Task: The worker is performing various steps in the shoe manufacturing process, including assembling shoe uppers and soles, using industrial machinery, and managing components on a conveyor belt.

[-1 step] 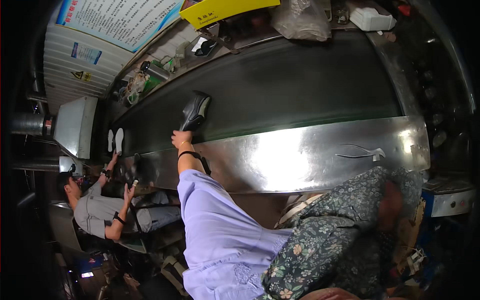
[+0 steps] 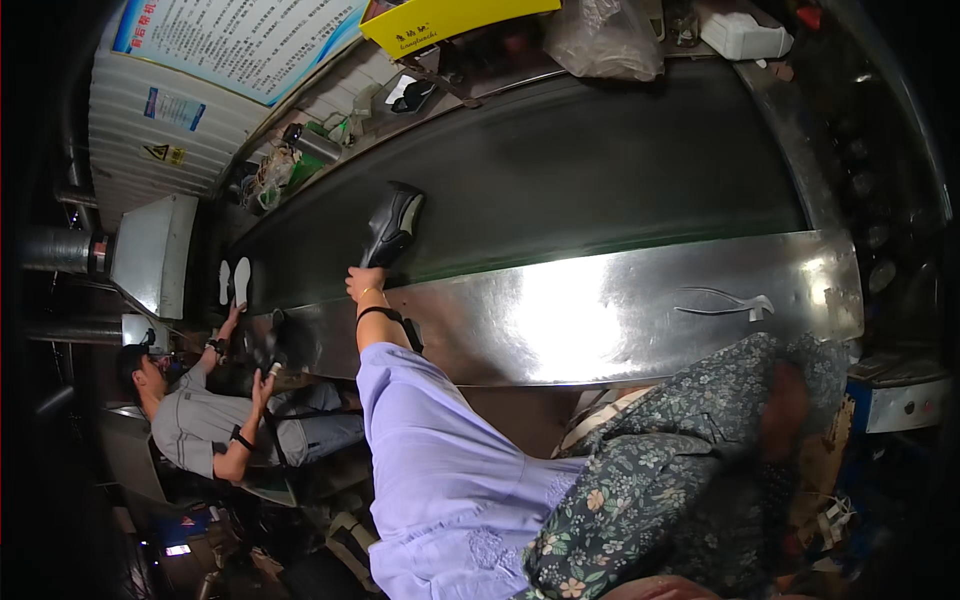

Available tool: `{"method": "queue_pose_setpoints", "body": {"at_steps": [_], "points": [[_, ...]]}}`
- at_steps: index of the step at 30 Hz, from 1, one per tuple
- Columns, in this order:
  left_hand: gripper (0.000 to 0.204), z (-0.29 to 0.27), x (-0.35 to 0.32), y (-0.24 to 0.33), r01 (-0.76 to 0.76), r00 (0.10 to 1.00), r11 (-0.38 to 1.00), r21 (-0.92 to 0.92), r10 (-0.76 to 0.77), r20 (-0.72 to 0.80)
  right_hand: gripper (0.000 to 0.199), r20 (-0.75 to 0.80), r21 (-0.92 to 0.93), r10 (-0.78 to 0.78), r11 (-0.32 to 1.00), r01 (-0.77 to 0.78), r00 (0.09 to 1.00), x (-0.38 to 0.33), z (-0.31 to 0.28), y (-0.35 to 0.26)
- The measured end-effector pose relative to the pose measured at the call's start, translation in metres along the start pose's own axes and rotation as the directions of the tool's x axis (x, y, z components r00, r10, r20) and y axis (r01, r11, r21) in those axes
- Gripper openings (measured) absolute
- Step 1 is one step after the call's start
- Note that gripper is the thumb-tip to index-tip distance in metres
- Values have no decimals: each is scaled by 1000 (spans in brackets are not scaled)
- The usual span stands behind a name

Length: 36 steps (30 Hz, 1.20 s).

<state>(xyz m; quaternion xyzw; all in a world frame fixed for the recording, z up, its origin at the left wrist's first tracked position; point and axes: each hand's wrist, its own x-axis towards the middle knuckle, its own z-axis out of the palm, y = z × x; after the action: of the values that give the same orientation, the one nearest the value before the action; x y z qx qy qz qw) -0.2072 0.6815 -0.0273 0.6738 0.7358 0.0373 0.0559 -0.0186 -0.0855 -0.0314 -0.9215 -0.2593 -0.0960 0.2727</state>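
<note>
Beyond the steel ledge (image 2: 450, 335) stretched a dark conveyor belt (image 2: 600, 170); toward its left, my left hand (image 2: 367, 284), fingers pinching, held a black low-cut shoe (image 2: 388, 228) by its near end, presumably steadying it; pincers (image 2: 725, 301) lay right, apparently handy.

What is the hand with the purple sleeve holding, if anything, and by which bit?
The left hand holds a black shoe by its near end; I can't tell whether that's the toe or the heel.
</note>
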Motion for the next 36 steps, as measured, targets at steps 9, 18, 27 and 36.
{"method": "queue_pose_setpoints", "body": {"at_steps": [9,18,27,36], "points": [[87,9,7,7,-263,896,893,-366,366,250,33,-23,-12,-69,998,69,997,10,1,-17],[69,38,-94,94,-108,842,700,-706,442,309,28,23,101,-3,995,1,1000,21,-23,-38],[84,-1,-397,65,943,-23,48,-329,996,81,64,6,789,124,609,-81,992,72,-65,-40],[63,-50,-614,140,440,-649,345,-829,760,-29,46,-518,351,159,936,40,841,-3,-219,-68]]}}
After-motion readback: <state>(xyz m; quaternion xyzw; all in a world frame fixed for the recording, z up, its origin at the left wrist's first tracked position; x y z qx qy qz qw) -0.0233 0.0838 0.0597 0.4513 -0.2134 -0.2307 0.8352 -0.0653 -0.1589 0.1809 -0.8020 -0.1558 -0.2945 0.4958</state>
